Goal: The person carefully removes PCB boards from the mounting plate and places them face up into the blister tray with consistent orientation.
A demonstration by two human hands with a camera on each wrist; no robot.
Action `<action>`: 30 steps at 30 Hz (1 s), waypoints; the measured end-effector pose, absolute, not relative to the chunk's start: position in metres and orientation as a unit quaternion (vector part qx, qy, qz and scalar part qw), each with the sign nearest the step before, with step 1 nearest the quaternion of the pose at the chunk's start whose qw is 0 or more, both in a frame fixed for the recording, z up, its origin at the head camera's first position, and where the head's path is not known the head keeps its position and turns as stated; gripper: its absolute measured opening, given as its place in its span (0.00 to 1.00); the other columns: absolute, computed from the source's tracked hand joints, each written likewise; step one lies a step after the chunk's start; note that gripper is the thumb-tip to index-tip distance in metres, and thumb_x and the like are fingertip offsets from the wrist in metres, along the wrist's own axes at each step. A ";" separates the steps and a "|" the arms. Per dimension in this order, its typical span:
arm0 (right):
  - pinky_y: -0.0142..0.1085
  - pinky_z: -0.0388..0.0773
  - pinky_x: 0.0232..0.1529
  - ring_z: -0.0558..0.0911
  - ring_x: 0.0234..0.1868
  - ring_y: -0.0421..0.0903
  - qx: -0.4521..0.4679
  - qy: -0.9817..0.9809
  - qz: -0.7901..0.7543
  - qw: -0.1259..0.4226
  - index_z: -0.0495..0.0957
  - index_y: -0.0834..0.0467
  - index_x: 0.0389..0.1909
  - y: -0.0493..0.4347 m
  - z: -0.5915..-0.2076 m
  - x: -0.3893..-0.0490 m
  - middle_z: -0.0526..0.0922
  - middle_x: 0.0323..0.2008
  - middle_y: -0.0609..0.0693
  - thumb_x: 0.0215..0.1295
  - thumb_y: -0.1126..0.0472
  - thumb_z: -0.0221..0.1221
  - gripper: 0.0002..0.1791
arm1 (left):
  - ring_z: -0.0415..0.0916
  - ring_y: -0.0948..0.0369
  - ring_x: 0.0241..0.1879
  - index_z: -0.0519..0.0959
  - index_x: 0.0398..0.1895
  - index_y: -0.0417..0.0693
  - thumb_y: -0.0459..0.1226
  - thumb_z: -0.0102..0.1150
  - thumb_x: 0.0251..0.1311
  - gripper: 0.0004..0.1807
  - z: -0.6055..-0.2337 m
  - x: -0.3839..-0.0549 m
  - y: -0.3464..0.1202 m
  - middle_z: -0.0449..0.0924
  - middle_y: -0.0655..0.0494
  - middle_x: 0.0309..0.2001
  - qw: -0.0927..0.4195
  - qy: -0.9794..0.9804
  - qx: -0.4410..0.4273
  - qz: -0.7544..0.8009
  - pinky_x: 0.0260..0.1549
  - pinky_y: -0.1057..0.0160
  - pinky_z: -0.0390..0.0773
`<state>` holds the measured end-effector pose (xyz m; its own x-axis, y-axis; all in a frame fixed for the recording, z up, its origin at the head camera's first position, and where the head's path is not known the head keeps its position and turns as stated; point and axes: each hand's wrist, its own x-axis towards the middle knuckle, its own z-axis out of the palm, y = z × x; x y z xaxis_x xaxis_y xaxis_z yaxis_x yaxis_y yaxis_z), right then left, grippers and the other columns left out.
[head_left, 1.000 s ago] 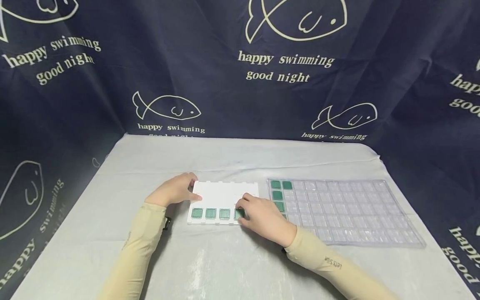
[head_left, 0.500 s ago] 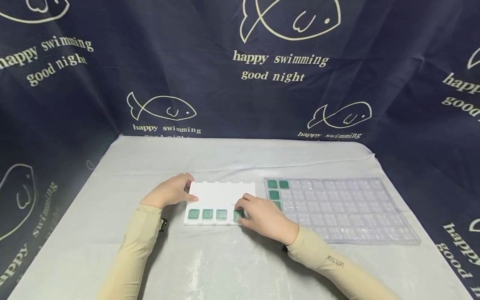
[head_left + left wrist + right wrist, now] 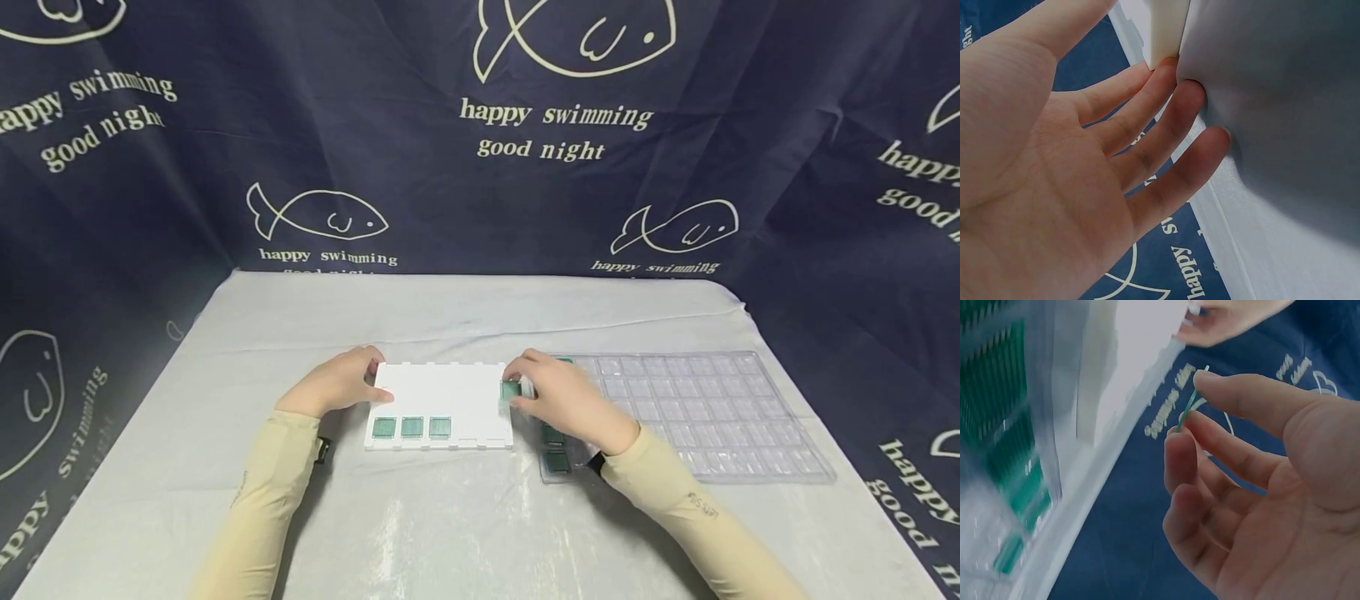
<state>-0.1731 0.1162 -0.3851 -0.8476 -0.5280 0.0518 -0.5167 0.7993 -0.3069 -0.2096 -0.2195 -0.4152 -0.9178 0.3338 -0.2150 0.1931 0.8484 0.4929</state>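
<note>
My left hand [image 3: 330, 387] holds the left end of a flat white board [image 3: 442, 390], thumb on its top face. In the left wrist view, fingertips [image 3: 1163, 72] touch the board's edge. My right hand [image 3: 573, 402] pinches a small square green circuit board [image 3: 511, 390] above the white board's right end. Edge-on in the right wrist view, that green board [image 3: 1191, 406] sits between thumb and fingertips. Three similar green boards [image 3: 412, 427] lie in a row along the white board's near side.
Right of the white board lies a clear plastic tray [image 3: 667, 387] divided into many compartments. Green boards [image 3: 558, 461] fill part of its left side, partly hidden by my right hand. A pale cloth [image 3: 420, 525] covers the table, and dark blue printed curtains [image 3: 450, 217] surround it.
My right hand has lifted the rightmost green circuit board off the near row and carried it up and right. The left hand keeps its hold on the white board.
</note>
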 end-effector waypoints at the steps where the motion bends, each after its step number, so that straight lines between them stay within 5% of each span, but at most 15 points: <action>1: 0.35 0.78 0.36 0.77 0.32 0.39 -0.274 0.948 -0.161 0.015 0.82 0.55 0.50 0.120 -0.384 -0.175 0.83 0.47 0.48 0.62 0.58 0.70 0.16 | 0.76 0.52 0.49 0.74 0.54 0.38 0.43 0.73 0.55 0.28 -0.415 -0.210 -0.219 0.80 0.45 0.51 0.148 0.950 0.139 0.239 0.57 0.47 0.76; 11: 0.37 0.78 0.35 0.78 0.32 0.42 -0.240 0.954 -0.180 -0.001 0.82 0.55 0.51 0.141 -0.376 -0.187 0.83 0.49 0.49 0.61 0.59 0.71 0.17 | 0.76 0.51 0.50 0.74 0.55 0.37 0.43 0.73 0.55 0.29 -0.415 -0.209 -0.219 0.81 0.44 0.52 0.151 0.949 0.138 0.240 0.57 0.47 0.76; 18: 0.50 0.82 0.48 0.85 0.47 0.54 -0.218 0.964 -0.151 0.002 0.82 0.57 0.50 0.155 -0.376 -0.195 0.84 0.47 0.51 0.61 0.59 0.70 0.17 | 0.77 0.51 0.49 0.74 0.54 0.37 0.43 0.73 0.55 0.28 -0.414 -0.208 -0.220 0.81 0.43 0.51 0.148 0.949 0.141 0.240 0.57 0.47 0.76; 30: 0.49 0.80 0.42 0.83 0.42 0.49 -0.224 0.968 -0.101 0.048 0.82 0.54 0.44 0.181 -0.372 -0.205 0.84 0.41 0.47 0.56 0.58 0.72 0.15 | 0.75 0.53 0.47 0.75 0.52 0.38 0.43 0.74 0.54 0.27 -0.414 -0.209 -0.219 0.80 0.45 0.49 0.146 0.949 0.143 0.239 0.55 0.49 0.76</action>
<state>-0.2053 0.1806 -0.3717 -0.8952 -0.4432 -0.0472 -0.4238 0.8792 -0.2175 -0.2088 -0.2190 -0.4136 -0.9162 0.3422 -0.2086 0.2023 0.8443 0.4962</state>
